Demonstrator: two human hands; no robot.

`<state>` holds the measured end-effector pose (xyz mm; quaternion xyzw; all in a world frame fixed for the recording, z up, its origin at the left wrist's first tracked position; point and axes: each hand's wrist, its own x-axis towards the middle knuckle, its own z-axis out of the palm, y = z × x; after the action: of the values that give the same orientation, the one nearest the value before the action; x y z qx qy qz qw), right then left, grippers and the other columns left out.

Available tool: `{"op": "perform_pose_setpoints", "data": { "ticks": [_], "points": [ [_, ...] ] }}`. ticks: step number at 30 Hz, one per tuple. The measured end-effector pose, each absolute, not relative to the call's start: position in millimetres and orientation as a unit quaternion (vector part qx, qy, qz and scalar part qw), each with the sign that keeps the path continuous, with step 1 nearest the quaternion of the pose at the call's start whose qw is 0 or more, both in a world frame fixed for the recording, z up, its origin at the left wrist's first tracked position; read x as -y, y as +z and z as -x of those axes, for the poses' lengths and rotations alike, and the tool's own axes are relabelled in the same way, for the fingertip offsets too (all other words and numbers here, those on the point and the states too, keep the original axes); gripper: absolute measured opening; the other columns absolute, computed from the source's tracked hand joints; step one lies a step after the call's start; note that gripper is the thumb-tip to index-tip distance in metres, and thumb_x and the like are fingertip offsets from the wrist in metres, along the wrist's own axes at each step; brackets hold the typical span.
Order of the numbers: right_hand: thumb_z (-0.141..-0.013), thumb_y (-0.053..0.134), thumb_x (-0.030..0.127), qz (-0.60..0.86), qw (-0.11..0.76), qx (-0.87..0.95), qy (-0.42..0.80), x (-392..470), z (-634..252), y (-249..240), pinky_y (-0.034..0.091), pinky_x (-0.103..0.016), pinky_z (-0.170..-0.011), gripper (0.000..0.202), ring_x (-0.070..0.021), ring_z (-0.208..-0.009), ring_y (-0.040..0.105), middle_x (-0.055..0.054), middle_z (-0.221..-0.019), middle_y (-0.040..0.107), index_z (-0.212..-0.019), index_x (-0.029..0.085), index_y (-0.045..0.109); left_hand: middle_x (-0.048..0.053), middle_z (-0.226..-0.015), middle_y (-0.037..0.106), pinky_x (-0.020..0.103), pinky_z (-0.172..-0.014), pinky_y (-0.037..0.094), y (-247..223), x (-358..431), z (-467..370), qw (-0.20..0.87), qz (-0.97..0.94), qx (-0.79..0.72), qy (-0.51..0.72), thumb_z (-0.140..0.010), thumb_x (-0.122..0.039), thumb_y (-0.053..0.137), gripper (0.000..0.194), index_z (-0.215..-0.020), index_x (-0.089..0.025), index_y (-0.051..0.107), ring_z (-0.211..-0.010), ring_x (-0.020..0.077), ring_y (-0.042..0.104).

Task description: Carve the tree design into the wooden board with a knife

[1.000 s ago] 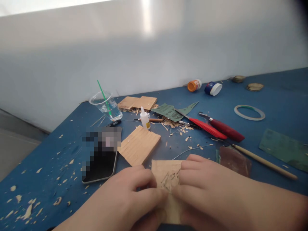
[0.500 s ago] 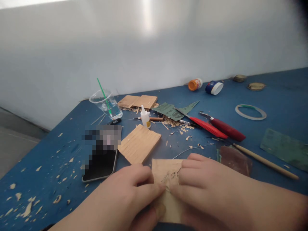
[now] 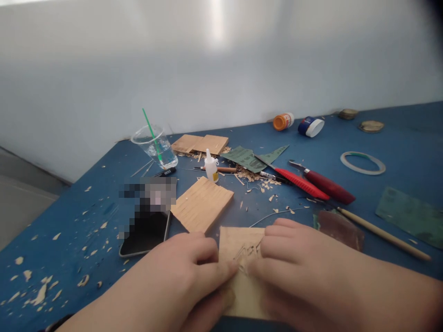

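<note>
A pale wooden board (image 3: 244, 302) lies in front of me, with thin dark wire-like pieces (image 3: 248, 250) on its upper face. My left hand (image 3: 194, 272) is closed at the board's left side, its index fingertip pressing beside those pieces and its thumb lower on the wood. From the right, my right hand (image 3: 294, 258) rests with curled fingers over the board, the index tip close to the left one. Whether a small piece sits between the fingertips is hidden. Just beyond lies a thicker wooden block (image 3: 203, 203), and a thin wire (image 3: 277, 213) curves behind my right hand.
A phone (image 3: 147, 235) lies left of the block, near a cup of water (image 3: 157, 150) and a small glue bottle (image 3: 211, 167). Red-handled tools (image 3: 302, 183), sandpaper (image 3: 244, 158), a wooden stick (image 3: 380, 233) and a tape ring (image 3: 362, 163) spread rightward. Shavings (image 3: 40, 293) litter the blue table.
My view has shifted slightly, so the table things appear a little farther right. Both hands stay on the board, with only small movements of the fingertips.
</note>
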<state>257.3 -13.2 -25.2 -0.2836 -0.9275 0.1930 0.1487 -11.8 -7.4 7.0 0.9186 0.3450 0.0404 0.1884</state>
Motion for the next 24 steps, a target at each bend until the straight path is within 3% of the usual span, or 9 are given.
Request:
{"op": "perform_pose_setpoints", "data": {
  "ticks": [3, 10, 15, 17, 20, 22, 24],
  "points": [
    [-0.106, 0.062, 0.032, 0.275, 0.138, 0.930, 0.201, 12.4, -259.3, -22.8, 0.037, -0.041, -0.074, 0.017, -0.0203, -0.082, 0.053, -0.001, -0.094, 0.062, -0.092, 0.024, 0.056, 0.004, -0.087, 0.070, 0.026, -0.069, 0.057, 6.6, 7.7, 11.8, 0.192, -0.918, -0.343, 0.058, -0.095, -0.019, 0.064, 0.017, -0.094, -0.026, 0.079, -0.076, 0.0198, 0.069],
    [-0.107, 0.059, 0.028, 0.268, 0.113, 0.938, 0.191, 15.7, -260.1, -27.6, 0.039, -0.045, -0.084, 0.004, -0.0215, -0.089, 0.055, -0.001, -0.103, 0.064, -0.106, 0.024, 0.058, 0.004, -0.102, 0.069, 0.027, -0.079, 0.062, 5.5, 11.0, 10.1, 0.213, -0.902, -0.368, 0.080, -0.084, -0.015, 0.070, 0.028, -0.109, -0.028, 0.075, -0.084, 0.0203, 0.068],
    [-0.108, 0.054, 0.028, 0.285, 0.185, 0.924, 0.177, -4.3, -273.4, -23.1, 0.038, -0.038, -0.070, 0.018, -0.0194, -0.081, 0.051, -0.002, -0.092, 0.059, -0.092, 0.022, 0.060, 0.007, -0.124, 0.067, 0.029, -0.090, 0.064, 1.8, 12.5, 9.5, 0.213, -0.913, -0.337, 0.091, -0.084, -0.013, 0.077, 0.047, -0.127, -0.032, 0.071, -0.104, 0.0238, 0.069],
    [-0.108, 0.052, 0.024, 0.324, 0.228, 0.901, 0.175, -19.9, -285.2, -20.3, 0.042, -0.036, -0.072, 0.017, -0.0198, -0.085, 0.057, -0.005, -0.096, 0.062, -0.100, 0.020, 0.067, 0.009, -0.144, 0.060, 0.038, -0.101, 0.063, -2.5, 11.9, 9.5, 0.212, -0.920, -0.316, 0.096, -0.082, -0.015, 0.084, 0.067, -0.142, -0.036, 0.064, -0.124, 0.0305, 0.066],
    [-0.105, 0.055, 0.023, 0.412, 0.256, 0.866, 0.119, -44.5, -308.8, -17.1, 0.047, -0.037, -0.081, 0.017, -0.0228, -0.093, 0.063, -0.008, -0.100, 0.067, -0.105, 0.019, 0.071, 0.015, -0.172, 0.037, 0.063, -0.115, 0.054, -9.6, 9.4, 8.3, 0.200, -0.929, -0.302, 0.072, -0.076, -0.027, 0.096, 0.098, -0.160, -0.041, 0.048, -0.152, 0.0480, 0.044],
    [-0.101, 0.059, 0.026, 0.453, 0.219, 0.858, 0.103, -56.7, -323.8, -15.7, 0.046, -0.037, -0.073, 0.015, -0.0227, -0.082, 0.061, -0.007, -0.093, 0.066, -0.101, 0.020, 0.073, 0.019, -0.178, 0.024, 0.080, -0.112, 0.046, -10.5, 7.5, 5.4, 0.193, -0.933, -0.298, 0.051, -0.070, -0.040, 0.101, 0.110, -0.163, -0.041, 0.044, -0.157, 0.0594, 0.029],
    [-0.100, 0.064, 0.029, 0.447, 0.193, 0.866, 0.112, -63.2, -332.9, -15.5, 0.046, -0.037, -0.071, 0.014, -0.0234, -0.082, 0.062, -0.007, -0.094, 0.068, -0.098, 0.020, 0.075, 0.018, -0.178, 0.027, 0.082, -0.115, 0.043, -6.0, 6.3, 0.4, 0.206, -0.927, -0.314, 0.019, -0.074, -0.041, 0.098, 0.104, -0.163, -0.041, 0.045, -0.158, 0.0581, 0.029]
  ]
}}
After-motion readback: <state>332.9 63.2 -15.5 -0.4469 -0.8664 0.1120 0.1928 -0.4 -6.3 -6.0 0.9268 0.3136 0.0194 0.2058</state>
